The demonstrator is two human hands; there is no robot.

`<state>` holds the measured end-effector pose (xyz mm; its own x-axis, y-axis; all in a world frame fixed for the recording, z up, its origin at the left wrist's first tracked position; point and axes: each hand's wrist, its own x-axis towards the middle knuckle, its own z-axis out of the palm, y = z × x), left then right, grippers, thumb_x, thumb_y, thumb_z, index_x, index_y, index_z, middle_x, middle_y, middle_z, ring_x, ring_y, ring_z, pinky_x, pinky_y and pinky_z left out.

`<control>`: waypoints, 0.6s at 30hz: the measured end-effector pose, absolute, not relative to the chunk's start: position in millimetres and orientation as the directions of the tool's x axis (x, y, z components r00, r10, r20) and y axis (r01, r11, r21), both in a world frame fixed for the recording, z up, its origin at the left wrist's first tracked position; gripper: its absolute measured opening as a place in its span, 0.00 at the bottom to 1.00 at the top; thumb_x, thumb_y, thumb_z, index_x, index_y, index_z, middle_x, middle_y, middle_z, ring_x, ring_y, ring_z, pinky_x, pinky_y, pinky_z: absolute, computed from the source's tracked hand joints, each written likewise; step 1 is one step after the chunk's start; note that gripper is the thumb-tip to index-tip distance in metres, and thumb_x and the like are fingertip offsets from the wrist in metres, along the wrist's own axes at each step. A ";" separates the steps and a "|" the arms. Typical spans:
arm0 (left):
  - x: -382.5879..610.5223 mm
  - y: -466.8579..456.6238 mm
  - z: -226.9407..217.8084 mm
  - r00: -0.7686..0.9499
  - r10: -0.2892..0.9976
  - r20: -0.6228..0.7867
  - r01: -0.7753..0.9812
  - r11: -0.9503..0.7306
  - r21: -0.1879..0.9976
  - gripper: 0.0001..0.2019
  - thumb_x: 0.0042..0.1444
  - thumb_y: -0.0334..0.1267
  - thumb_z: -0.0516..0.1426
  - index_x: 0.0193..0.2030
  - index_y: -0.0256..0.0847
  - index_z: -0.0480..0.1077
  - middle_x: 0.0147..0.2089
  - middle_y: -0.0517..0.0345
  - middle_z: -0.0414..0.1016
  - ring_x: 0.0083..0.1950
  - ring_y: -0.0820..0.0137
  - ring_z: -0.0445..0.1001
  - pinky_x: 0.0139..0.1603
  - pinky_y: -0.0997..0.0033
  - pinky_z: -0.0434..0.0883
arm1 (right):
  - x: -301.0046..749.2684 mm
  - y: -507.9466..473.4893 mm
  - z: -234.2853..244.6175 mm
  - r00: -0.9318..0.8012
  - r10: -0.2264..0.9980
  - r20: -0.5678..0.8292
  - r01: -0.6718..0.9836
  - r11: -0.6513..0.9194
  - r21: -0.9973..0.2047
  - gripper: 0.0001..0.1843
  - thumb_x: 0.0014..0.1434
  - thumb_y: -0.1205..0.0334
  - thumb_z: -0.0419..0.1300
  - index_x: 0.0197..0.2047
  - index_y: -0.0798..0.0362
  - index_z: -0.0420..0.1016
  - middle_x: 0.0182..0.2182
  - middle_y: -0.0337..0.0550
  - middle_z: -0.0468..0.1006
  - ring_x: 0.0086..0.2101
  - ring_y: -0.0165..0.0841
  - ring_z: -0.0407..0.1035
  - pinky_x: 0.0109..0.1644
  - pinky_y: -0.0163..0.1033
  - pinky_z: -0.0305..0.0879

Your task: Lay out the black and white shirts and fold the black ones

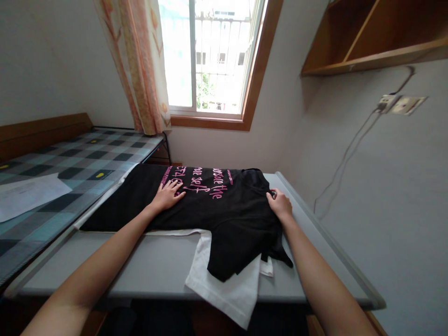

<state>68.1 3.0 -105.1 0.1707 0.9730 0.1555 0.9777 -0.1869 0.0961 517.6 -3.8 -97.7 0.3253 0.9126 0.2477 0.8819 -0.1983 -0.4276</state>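
A black T-shirt (224, 214) with pink lettering lies spread across a grey table (154, 266), on top of a white garment (231, 284) whose sleeve hangs over the front edge. My left hand (168, 195) rests flat on the shirt's printed chest, fingers spread. My right hand (280, 203) is at the shirt's right shoulder near the collar, fingers curled and pinching the black fabric.
A bed with a blue checked cover (70, 168) stands left of the table, with a white sheet of paper (28, 193) on it. A window (210, 56) with a patterned curtain (140, 65) is ahead. A wooden shelf (371, 37) and a wall socket (399, 103) are on the right wall.
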 end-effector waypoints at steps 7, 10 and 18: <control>68.0 2.9 -104.4 0.175 0.974 0.141 0.978 -0.189 0.093 0.31 0.64 0.56 0.44 0.69 0.43 0.58 0.71 0.50 0.54 0.72 0.52 0.49 0.69 0.43 0.46 | 537.0 1.4 -90.8 0.367 0.892 0.264 0.823 -0.179 -0.539 0.27 0.64 0.45 0.45 0.42 0.54 0.79 0.28 0.51 0.80 0.35 0.43 0.74 0.37 0.39 0.62; 68.2 2.9 -104.3 0.178 0.974 0.143 0.977 -0.192 0.092 0.31 0.64 0.57 0.44 0.69 0.43 0.57 0.71 0.49 0.54 0.72 0.52 0.49 0.69 0.44 0.46 | 544.4 2.0 -93.1 0.319 0.923 0.213 0.843 -0.174 -0.510 0.23 0.58 0.45 0.54 0.42 0.53 0.79 0.23 0.47 0.77 0.31 0.42 0.73 0.35 0.38 0.61; 67.1 4.9 -107.4 0.177 0.972 0.155 0.978 -0.191 0.080 0.32 0.64 0.57 0.44 0.69 0.44 0.57 0.71 0.50 0.55 0.72 0.53 0.50 0.69 0.45 0.47 | 538.7 -5.3 -80.9 0.094 0.981 0.172 0.603 0.082 -0.794 0.29 0.50 0.49 0.62 0.51 0.59 0.73 0.16 0.32 0.66 0.21 0.31 0.63 0.29 0.36 0.60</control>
<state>67.1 4.9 -107.4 0.1769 0.9720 0.1547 0.9783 -0.1908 0.0803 538.7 -5.3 -80.9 0.0938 0.9806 0.1724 0.6027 0.0819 -0.7938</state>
